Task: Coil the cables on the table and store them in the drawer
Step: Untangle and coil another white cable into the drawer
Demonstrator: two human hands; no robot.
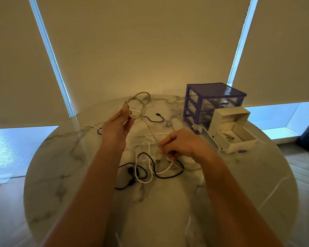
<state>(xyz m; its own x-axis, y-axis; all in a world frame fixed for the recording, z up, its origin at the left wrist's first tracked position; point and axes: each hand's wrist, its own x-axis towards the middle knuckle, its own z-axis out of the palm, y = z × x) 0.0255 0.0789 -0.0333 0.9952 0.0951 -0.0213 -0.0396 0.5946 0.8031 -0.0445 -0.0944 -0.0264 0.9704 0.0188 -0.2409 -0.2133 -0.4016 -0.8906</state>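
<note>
My left hand (pixel 117 125) holds up a pale cable coil (pixel 138 106) of several loops, pinched at its lower edge above the table. One strand of that cable runs down to my right hand (pixel 181 144), which pinches it between thumb and fingers. Under my hands a white cable (pixel 151 168) and a black cable (pixel 168 175) lie tangled on the round marble table (pixel 78 175). Another black cable (pixel 154 119) lies further back. A purple drawer unit (pixel 194 104) stands at the back right, and its bottom drawer (pixel 206 135) is pulled out.
An open white cardboard box (pixel 237 139) with a cable inside sits on the pulled-out drawer, with a second white box (pixel 228 114) behind it. Drawn window blinds hang behind the table. A wooden floor shows at both sides.
</note>
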